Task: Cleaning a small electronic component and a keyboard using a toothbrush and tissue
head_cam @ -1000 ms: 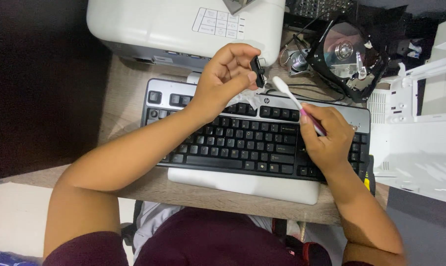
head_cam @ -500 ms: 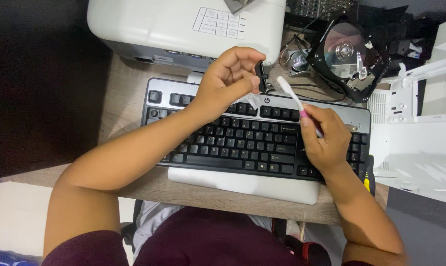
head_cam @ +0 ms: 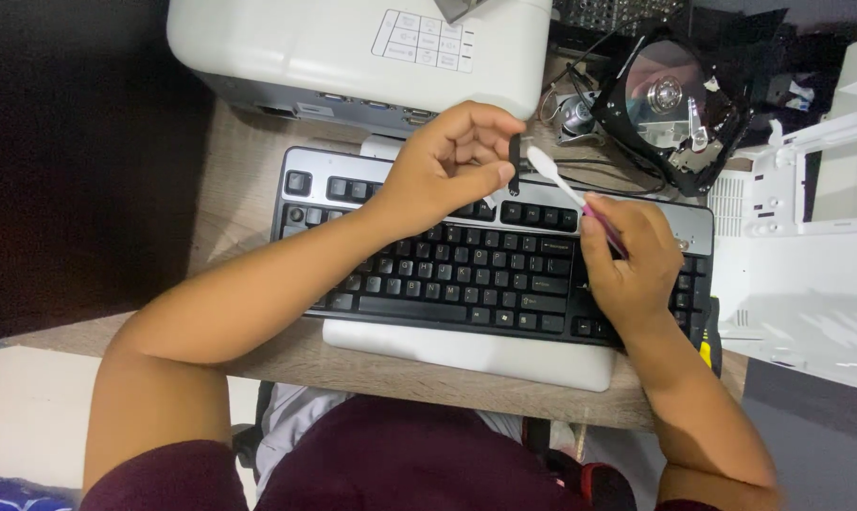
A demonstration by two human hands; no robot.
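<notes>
My left hand (head_cam: 452, 166) is raised over the top rows of a black and silver keyboard (head_cam: 428, 265) and pinches a small black keycap (head_cam: 515, 161) between thumb and fingers. My right hand (head_cam: 632, 260) rests over the keyboard's right side and holds a toothbrush (head_cam: 556, 180) with a white head and a pink handle. The brush head points up-left and sits right beside the keycap. A white wrist rest (head_cam: 466, 345) lies along the keyboard's near edge.
A white projector (head_cam: 353, 47) stands behind the keyboard. An opened hard drive (head_cam: 670, 99) with a shiny platter lies at the back right among cables. White plastic casing (head_cam: 807, 237) fills the right side. The wooden desk (head_cam: 239, 170) edge runs near my lap.
The brush head has moved closer to the keycap in my left hand. Both hands stay in nearly the same place over the keyboard.
</notes>
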